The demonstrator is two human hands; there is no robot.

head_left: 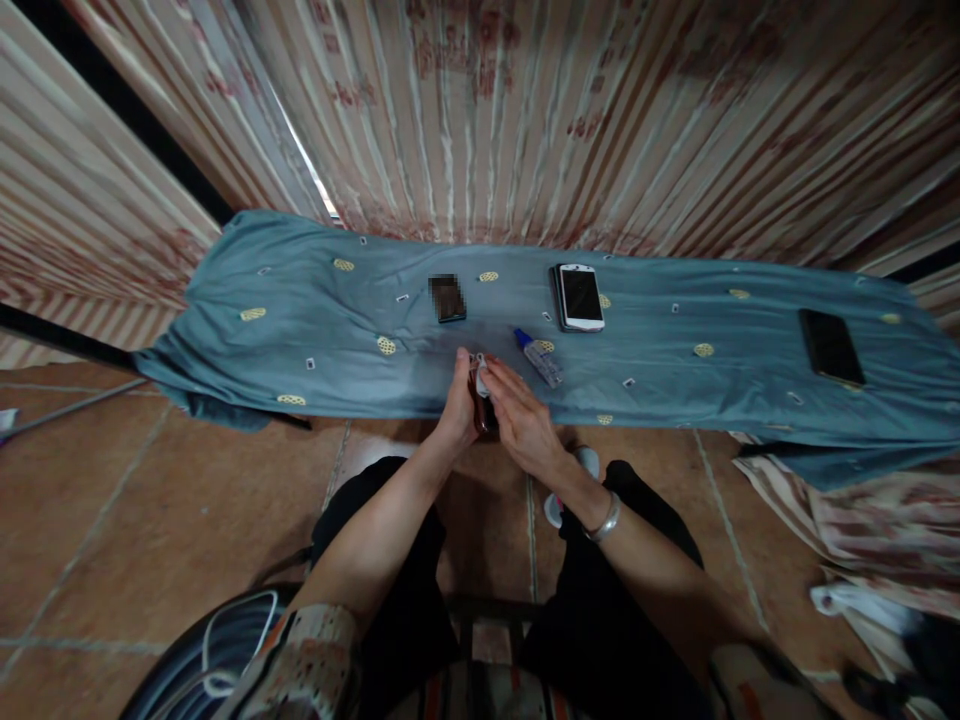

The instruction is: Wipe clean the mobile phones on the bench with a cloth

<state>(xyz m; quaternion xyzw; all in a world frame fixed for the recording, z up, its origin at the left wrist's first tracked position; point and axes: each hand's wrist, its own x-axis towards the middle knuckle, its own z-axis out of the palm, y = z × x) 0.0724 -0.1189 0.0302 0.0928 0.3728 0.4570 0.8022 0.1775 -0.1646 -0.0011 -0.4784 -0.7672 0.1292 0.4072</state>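
Observation:
My left hand is closed around a dark phone with a reddish-brown edge, held at the front edge of the cloth-covered table. My right hand pinches a small white cloth or tissue and presses it against the phone's upper part. Fingers cover much of the phone. Just beyond my right hand lies a clear bottle with a blue cap, on its side.
The blue-green patterned cloth covers a long narrow table. A white-framed phone rests on a darker one; a black phone lies at right, and a small blurred dark device at left. A striped curtain hangs behind.

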